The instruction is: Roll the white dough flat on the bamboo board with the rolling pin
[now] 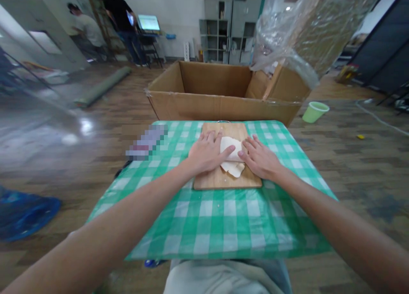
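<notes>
A thin, off-white piece of what looks like dough (pixel 234 169) lies on a wooden cutting board (pixel 223 183). A fold or edge line crosses its middle, and its lower edge is uneven. My left hand (pixel 207 153) rests flat at the board's left side, fingers stretched forward and thumb across the dough. From the right, my right hand (pixel 261 158) lies over the board's edge with fingers apart, its thumb touching the dough. Part of the dough's sides is hidden under both hands.
A green-and-white checked cloth (pixel 191 226) covers the table. A blurred-out flat object (pixel 147 142) lies at its far left edge. Beyond stands a large open cardboard box (pixel 220 108), with a green bucket (pixel 315 111) on the floor to its right. Two people are in the background.
</notes>
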Motion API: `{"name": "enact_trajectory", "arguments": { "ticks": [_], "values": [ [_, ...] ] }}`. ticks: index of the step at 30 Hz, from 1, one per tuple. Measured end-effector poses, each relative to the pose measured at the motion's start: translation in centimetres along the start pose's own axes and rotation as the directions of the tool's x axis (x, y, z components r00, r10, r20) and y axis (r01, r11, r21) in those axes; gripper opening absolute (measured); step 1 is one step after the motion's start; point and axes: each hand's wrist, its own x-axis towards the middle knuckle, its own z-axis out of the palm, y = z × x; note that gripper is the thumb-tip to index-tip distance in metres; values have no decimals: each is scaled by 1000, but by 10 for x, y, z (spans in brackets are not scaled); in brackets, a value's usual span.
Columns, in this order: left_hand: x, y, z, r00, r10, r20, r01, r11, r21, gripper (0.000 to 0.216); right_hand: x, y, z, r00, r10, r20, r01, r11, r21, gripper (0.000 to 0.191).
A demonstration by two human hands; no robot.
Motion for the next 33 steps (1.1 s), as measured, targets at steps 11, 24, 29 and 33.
{"name": "enact_trajectory", "arguments": {
  "ticks": [11, 24, 29, 33],
  "values": [
    [-64, 17, -6, 996, 88, -15, -88, 996, -25, 92, -56, -38, -14, 997, -57, -60, 51, 995, -85, 93],
    [-131, 38, -8, 986, 141, -88, -143, 990, -16, 91, -114, -61, -10, 982, -162, -102, 144, 976, -161, 103],
    [-146, 43, -9, 987, 133, -88, -135, 991, -15, 94, -129, -65, -12, 983, -170, -75, 158, 976, -152, 102],
    [-147, 41, -10, 986, 152, -73, -154, 988, -20, 95, -130, -63, -17, 981, -185, -52, 177, 976, -125, 102]
  ]
}}
